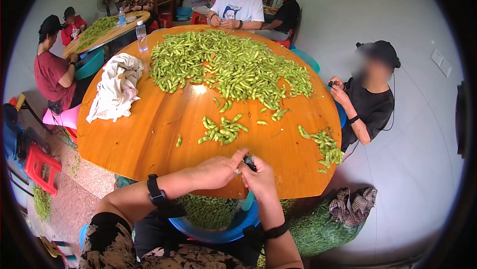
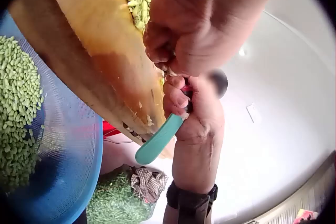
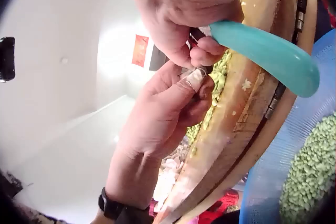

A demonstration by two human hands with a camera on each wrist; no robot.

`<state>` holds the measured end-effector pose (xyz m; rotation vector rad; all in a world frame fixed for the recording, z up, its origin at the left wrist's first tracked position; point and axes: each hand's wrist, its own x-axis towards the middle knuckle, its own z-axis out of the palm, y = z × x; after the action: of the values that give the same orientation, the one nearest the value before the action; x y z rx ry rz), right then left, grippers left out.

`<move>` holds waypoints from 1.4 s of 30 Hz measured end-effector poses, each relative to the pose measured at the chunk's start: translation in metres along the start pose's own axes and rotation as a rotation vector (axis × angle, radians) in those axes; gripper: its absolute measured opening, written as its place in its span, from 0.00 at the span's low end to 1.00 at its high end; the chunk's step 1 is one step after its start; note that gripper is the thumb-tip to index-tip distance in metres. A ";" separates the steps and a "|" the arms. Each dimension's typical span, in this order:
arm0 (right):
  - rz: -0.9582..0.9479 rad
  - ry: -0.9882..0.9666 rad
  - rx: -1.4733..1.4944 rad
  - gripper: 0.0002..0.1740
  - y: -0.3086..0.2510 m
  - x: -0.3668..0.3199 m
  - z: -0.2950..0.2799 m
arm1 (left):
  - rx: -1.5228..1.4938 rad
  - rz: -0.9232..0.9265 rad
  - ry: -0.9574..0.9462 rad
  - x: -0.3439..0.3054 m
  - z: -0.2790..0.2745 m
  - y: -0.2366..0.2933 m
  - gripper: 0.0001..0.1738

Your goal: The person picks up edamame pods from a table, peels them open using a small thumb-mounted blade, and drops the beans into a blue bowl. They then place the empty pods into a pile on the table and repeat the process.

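Note:
Close together over the table's near edge, my left hand (image 1: 216, 172) meets my right hand (image 1: 262, 179). The right one grips a tool with a curved teal handle (image 3: 273, 58); its dark working end is mostly hidden by fingers. White wrapping (image 3: 195, 79) covers the left thumb. Left fingers touch the right fingertips, and I cannot tell what lies between them. Beyond the hands is a small heap of green soybean pods (image 1: 222, 131), with a large pod pile (image 1: 218, 63) farther back. Below the hands, a blue basin (image 2: 90, 182) contains shelled green beans (image 2: 18, 103).
On the round wooden table (image 1: 164, 135) lie a crumpled white cloth (image 1: 117, 87), a water bottle (image 1: 141, 38) and another pod heap (image 1: 325, 149). A green bulging sack (image 1: 313, 234) stands lower right. One person (image 1: 372, 90) sits at right; several others sit farther back.

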<state>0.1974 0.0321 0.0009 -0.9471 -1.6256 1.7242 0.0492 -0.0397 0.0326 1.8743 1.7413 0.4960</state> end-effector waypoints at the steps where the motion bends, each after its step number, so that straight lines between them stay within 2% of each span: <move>1: 0.002 0.000 0.002 0.09 -0.002 -0.001 0.000 | -0.009 -0.019 -0.039 -0.003 -0.004 0.005 0.37; 3: 0.038 0.049 -0.009 0.08 -0.006 -0.004 -0.002 | -0.019 -0.037 -0.083 -0.005 -0.001 0.003 0.37; 4: 0.041 0.053 -0.007 0.08 -0.006 -0.004 -0.004 | -0.143 0.016 -0.047 -0.005 0.005 -0.007 0.38; 5: 0.106 0.088 0.107 0.08 -0.006 -0.003 -0.006 | -0.266 0.068 -0.011 -0.005 0.011 -0.014 0.39; 6: 0.171 0.122 0.222 0.07 -0.007 -0.003 -0.007 | -0.265 0.069 -0.014 -0.005 0.014 -0.017 0.39; 8: 0.151 0.113 0.222 0.07 -0.007 -0.005 -0.008 | -0.386 0.151 0.097 -0.007 0.021 -0.022 0.41; 9: 0.131 0.104 0.219 0.07 -0.008 -0.007 -0.008 | -0.386 0.151 0.096 -0.009 0.021 -0.021 0.41; 11: 0.132 0.049 0.169 0.08 -0.012 -0.012 -0.003 | -0.279 0.031 0.109 -0.013 0.019 -0.015 0.42; 12: 0.133 -0.008 0.116 0.09 -0.013 -0.014 -0.001 | -0.280 0.032 0.105 -0.012 0.019 -0.012 0.42; 13: 0.135 -0.005 0.116 0.09 -0.006 -0.013 0.002 | -0.233 -0.031 0.045 -0.011 0.017 -0.007 0.43; 15: -0.088 0.028 -0.115 0.09 0.014 -0.006 0.005 | -0.187 -0.094 -0.017 -0.013 0.009 0.005 0.44; 16: -0.103 0.039 -0.135 0.08 0.018 -0.004 0.004 | -0.183 -0.101 -0.037 -0.015 0.007 0.008 0.44; 17: -0.100 0.040 -0.134 0.08 0.020 -0.004 0.001 | -0.177 -0.110 -0.057 -0.015 0.007 0.009 0.44; 18: 0.007 0.016 0.002 0.07 0.011 -0.006 -0.001 | -0.178 -0.110 -0.062 -0.013 0.016 -0.002 0.44; 20: 0.154 0.002 0.221 0.06 -0.001 -0.009 -0.003 | -0.475 0.226 0.141 -0.008 0.041 -0.031 0.42; 21: 0.155 0.005 0.221 0.06 -0.004 -0.011 -0.001 | -0.475 0.228 0.138 -0.008 0.043 -0.030 0.42; 23: 0.174 0.030 0.269 0.07 -0.006 -0.013 0.004 | -0.777 0.200 0.142 -0.010 0.044 -0.027 0.39; 24: 0.176 0.029 0.270 0.07 -0.005 -0.012 0.004 | -0.777 0.198 0.141 -0.012 0.045 -0.027 0.39; 26: 0.180 0.003 0.340 0.06 -0.002 -0.010 0.003 | -1.215 0.175 0.073 -0.017 0.044 -0.026 0.35; 30: 0.203 0.003 0.390 0.07 -0.001 -0.008 0.005 | -1.437 0.021 0.095 -0.022 0.039 -0.022 0.31; 32: 0.182 0.025 0.344 0.06 0.000 -0.007 0.004 | -1.542 -0.030 0.186 -0.022 0.043 -0.026 0.26; 33: 0.182 0.024 0.344 0.06 -0.002 -0.008 0.003 | -1.542 -0.031 0.187 -0.026 0.046 -0.026 0.26; 35: 0.118 0.143 0.227 0.06 -0.008 -0.010 -0.002 | -1.092 -0.018 0.135 -0.040 0.056 -0.027 0.20; 36: 0.074 0.171 0.201 0.06 -0.011 -0.007 -0.014 | -1.089 -0.018 0.132 -0.048 0.061 -0.025 0.20; 38: 0.039 0.191 0.074 0.07 -0.009 0.000 -0.045 | -0.416 0.219 0.182 -0.064 0.063 -0.018 0.15; 41: 0.018 0.217 -0.046 0.07 -0.007 0.002 -0.075 | -0.268 0.324 0.105 -0.077 0.042 0.008 0.13; 42: 0.002 0.240 -0.103 0.07 -0.001 0.002 -0.081 | -0.155 0.303 0.150 -0.077 0.033 0.014 0.13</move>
<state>0.2623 0.0808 0.0014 -1.1570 -1.5667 1.4748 0.0720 -0.1204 0.0219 2.0401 1.4636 0.8809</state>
